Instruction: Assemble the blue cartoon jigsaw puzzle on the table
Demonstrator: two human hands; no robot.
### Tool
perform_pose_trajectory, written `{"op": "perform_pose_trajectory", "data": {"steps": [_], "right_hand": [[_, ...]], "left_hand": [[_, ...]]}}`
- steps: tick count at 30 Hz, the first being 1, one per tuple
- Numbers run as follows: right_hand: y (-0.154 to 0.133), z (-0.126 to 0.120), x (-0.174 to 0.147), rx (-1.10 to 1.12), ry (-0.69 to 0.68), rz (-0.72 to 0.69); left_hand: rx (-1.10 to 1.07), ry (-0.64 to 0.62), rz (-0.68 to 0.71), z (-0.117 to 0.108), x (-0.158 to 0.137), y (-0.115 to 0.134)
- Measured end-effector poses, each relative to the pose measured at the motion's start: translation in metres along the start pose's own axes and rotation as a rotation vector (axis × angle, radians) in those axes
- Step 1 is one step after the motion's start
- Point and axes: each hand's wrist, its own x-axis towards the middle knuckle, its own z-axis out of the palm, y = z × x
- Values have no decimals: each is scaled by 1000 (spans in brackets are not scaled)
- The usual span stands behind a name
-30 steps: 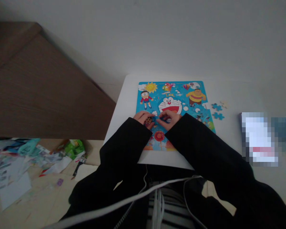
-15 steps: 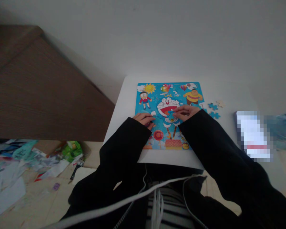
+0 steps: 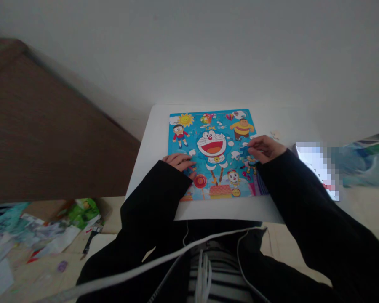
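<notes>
A mostly filled jigsaw puzzle (image 3: 213, 122) with a blue cartoon cat picture lies on the white table. My left hand (image 3: 179, 162) rests on its left edge, fingers stretched out and a little apart, with no piece visible in them. Over the right side of the board, below the figure in the striped yellow shirt, my right hand (image 3: 265, 149) pinches a blue puzzle piece (image 3: 244, 151) at the fingertips. The hand partly covers the piece and the board's right edge.
A pale loose piece (image 3: 275, 134) lies right of the board. Farther right are a blurred-out phone (image 3: 318, 168) and a clear plastic bag (image 3: 366, 164). A brown wooden cabinet (image 3: 57, 134) stands left, litter (image 3: 50, 231) covers the floor, and a white cord (image 3: 177, 255) crosses my lap.
My right hand has moved from the cat's mouth to the board's right side, and the middle now shows a whole cat. My left hand stays at the left edge. The view has shifted.
</notes>
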Motion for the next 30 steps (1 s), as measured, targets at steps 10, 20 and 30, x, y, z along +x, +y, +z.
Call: {"op": "perform_pose_trajectory", "data": {"steps": [10, 20, 30], "right_hand": [[12, 47, -37, 82, -517, -178], [58, 7, 2, 37, 20, 27], [40, 21, 19, -5, -60, -185]], "left_hand": [[189, -229, -78, -28, -23, 22], [248, -140, -66, -27, -47, 5], [281, 11, -32, -15, -35, 8]]}}
